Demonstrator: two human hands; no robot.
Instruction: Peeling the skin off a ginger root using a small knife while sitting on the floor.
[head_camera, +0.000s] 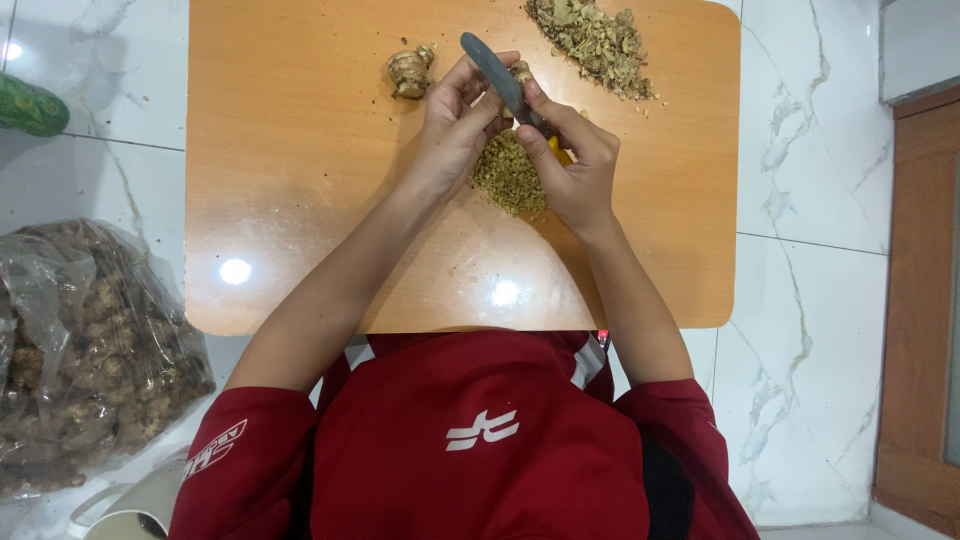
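I have a small piece of ginger root (520, 72) pinched in my left hand (452, 125) over the far middle of the wooden desk (300, 200), mostly hidden behind my fingers. It looks knobbly, hard and light, probably a bit slick where the skin is scraped, so I judge it best held by its thick end between thumb and fingertips. My left hand is curled closed around it. My right hand (570, 160) is clenched on the yellow handle of a knife (500, 78), whose grey blade lies across the root, pointing far and left. Just under my hands sits a heap of peelings (510, 175). Another whole root (410, 72) lies to the left, and a bigger pile of scraps (595, 45) sits at the far right. A plastic bag of roots (85, 350) rests on the floor at the near left.
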